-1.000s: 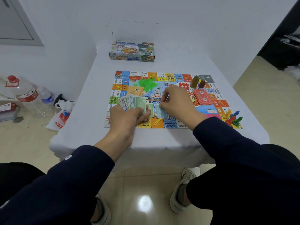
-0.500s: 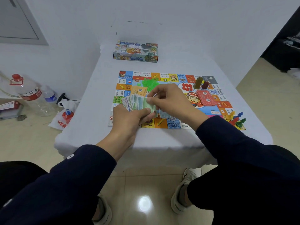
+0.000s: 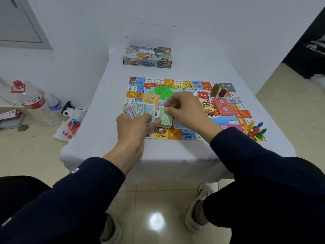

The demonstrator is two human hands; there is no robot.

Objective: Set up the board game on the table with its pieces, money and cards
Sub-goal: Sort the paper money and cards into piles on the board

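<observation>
The colourful game board (image 3: 190, 85) lies flat on the white table (image 3: 105, 110). My left hand (image 3: 133, 127) grips a fanned stack of play money (image 3: 140, 110) over the board's near left part. My right hand (image 3: 184, 110) pinches a green banknote (image 3: 165, 118) just right of the fan, above a blue banknote pile (image 3: 178, 125) on the board. On the board lie an orange card stack (image 3: 150, 98), a red card stack (image 3: 223, 106), green plastic houses (image 3: 162, 89), and two upright pieces (image 3: 219, 90). Coloured pawns (image 3: 255, 130) sit at the near right corner.
The game box (image 3: 147, 56) stands at the table's far end by the wall. On the floor to the left are a large water jug (image 3: 33, 103), a small bottle (image 3: 54, 106) and a plastic bag (image 3: 70, 125). My knees and shoes are below the table's near edge.
My right hand left the blue pile on the board, went to the fan in my left hand, and now holds a green banknote drawn down and to the right of it.
</observation>
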